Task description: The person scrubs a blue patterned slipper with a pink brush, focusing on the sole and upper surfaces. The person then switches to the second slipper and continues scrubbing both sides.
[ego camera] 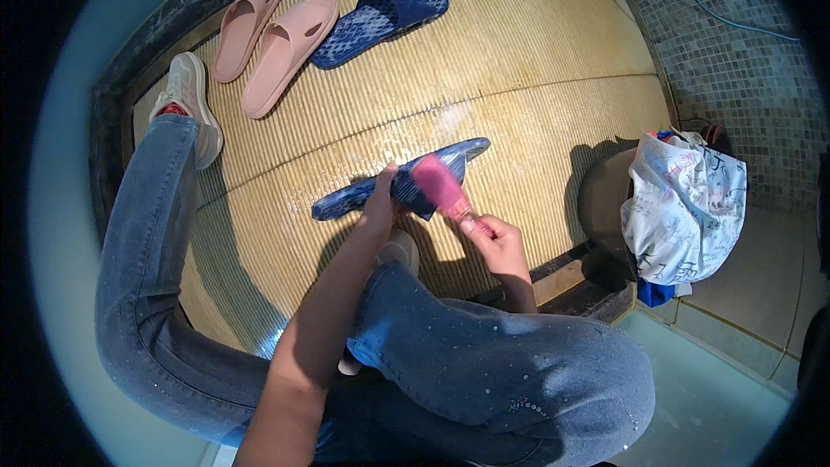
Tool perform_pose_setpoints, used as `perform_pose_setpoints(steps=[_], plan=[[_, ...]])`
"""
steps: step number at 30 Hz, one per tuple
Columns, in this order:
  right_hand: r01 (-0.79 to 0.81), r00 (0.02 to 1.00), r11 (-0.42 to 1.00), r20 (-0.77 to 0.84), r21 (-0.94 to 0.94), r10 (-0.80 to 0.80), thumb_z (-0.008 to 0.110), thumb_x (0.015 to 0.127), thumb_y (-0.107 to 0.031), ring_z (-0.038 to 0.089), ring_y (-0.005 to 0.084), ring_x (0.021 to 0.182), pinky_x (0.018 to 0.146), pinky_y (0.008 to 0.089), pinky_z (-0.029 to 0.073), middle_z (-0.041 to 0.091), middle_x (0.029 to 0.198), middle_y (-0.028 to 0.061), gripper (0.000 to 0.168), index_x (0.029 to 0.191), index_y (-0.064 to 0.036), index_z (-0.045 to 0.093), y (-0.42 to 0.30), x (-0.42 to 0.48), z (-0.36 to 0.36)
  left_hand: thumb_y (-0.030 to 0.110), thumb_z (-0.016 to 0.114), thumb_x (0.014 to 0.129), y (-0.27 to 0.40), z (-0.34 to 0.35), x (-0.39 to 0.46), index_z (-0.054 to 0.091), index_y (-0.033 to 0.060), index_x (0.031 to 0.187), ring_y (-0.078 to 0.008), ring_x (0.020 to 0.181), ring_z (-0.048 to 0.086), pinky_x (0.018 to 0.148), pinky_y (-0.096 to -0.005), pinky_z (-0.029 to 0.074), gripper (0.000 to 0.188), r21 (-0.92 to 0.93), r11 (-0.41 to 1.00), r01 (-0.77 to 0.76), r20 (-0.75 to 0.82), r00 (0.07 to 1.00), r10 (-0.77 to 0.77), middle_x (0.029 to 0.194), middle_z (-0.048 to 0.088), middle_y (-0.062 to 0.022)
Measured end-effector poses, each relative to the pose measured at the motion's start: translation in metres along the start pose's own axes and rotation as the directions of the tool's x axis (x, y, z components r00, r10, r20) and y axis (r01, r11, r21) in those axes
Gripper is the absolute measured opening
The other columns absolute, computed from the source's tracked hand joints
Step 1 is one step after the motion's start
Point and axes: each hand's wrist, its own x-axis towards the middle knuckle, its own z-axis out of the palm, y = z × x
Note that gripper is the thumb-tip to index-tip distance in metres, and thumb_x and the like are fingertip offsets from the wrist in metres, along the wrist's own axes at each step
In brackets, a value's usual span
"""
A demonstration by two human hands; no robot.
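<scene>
My left hand (382,198) grips a dark blue slide slipper (343,200) near its middle, tilted on its side above the ribbed floor. In my right hand (499,243) is the handle of a pink brush (441,185). The brush head, slightly blurred, lies over the slipper's strap; its bristles are hidden. A second blue slipper (363,29), with whitish foam or residue on its footbed and strap, rests on the floor farther off. Beside it stand two pink slide slippers, one nearer the middle (279,61) and one farther left (243,32).
Wet patches shine on the ribbed tan floor (551,32), which a raised dark border (113,97) edges. At right, a white printed cloth (687,207) drapes over a rounded object (603,201). A thin hose (720,13) runs along the mosaic-tiled wall (733,71). My shoe (185,91) stands at left.
</scene>
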Motion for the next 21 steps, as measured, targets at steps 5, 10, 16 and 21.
perform_pose_setpoints(steps=[5,10,16,21], plan=[[-0.086,0.993,0.989,-0.072,0.122,0.095,0.063,0.088,-0.024,0.032,0.0034,0.054,0.047,0.0220,0.025,0.039,0.057,-0.0072,0.030,0.069,-0.001,0.058,0.002,0.009,0.001,0.057,0.038,0.090,0.004,-0.005,-0.004,0.058,0.0063,0.115,-0.0203,0.098,0.060,0.086,-0.0365,0.046,0.060,0.091,0.996,0.010,0.030,0.999,-0.013,0.109,0.064,-0.0080],[-0.159,0.961,0.986,0.235,0.048,0.144,0.065,0.087,-0.024,0.036,0.0039,0.056,0.050,0.0226,0.030,0.043,0.059,-0.0063,0.025,0.078,-0.001,0.062,-0.003,-0.001,0.000,0.059,0.035,0.089,0.003,0.002,-0.002,0.061,0.0064,0.114,-0.0202,0.097,0.060,0.086,-0.0355,0.045,0.063,0.063,0.998,0.010,0.002,1.000,-0.011,0.109,0.064,-0.0086],[0.025,0.999,0.999,-0.049,0.024,-0.024,0.065,0.087,-0.022,0.038,0.0047,0.057,0.051,0.0232,0.032,0.045,0.059,-0.0039,0.024,0.079,0.001,0.062,0.003,0.002,0.007,0.059,0.033,0.089,0.002,-0.005,-0.001,0.060,0.0038,0.115,-0.0200,0.098,0.059,0.084,-0.0333,0.045,0.067,0.107,0.993,0.041,-0.074,0.997,-0.033,0.109,0.063,-0.0100],[-0.034,0.989,0.991,-0.136,0.126,0.051,0.062,0.089,-0.023,0.035,0.0035,0.055,0.048,0.0222,0.028,0.043,0.058,-0.0048,0.028,0.072,-0.001,0.058,0.009,0.014,0.000,0.059,0.038,0.088,0.007,0.004,-0.006,0.050,0.0055,0.125,-0.0205,0.096,0.059,0.082,-0.0351,0.045,0.066,0.093,0.995,0.024,-0.002,1.000,-0.024,0.113,0.061,-0.0101]])
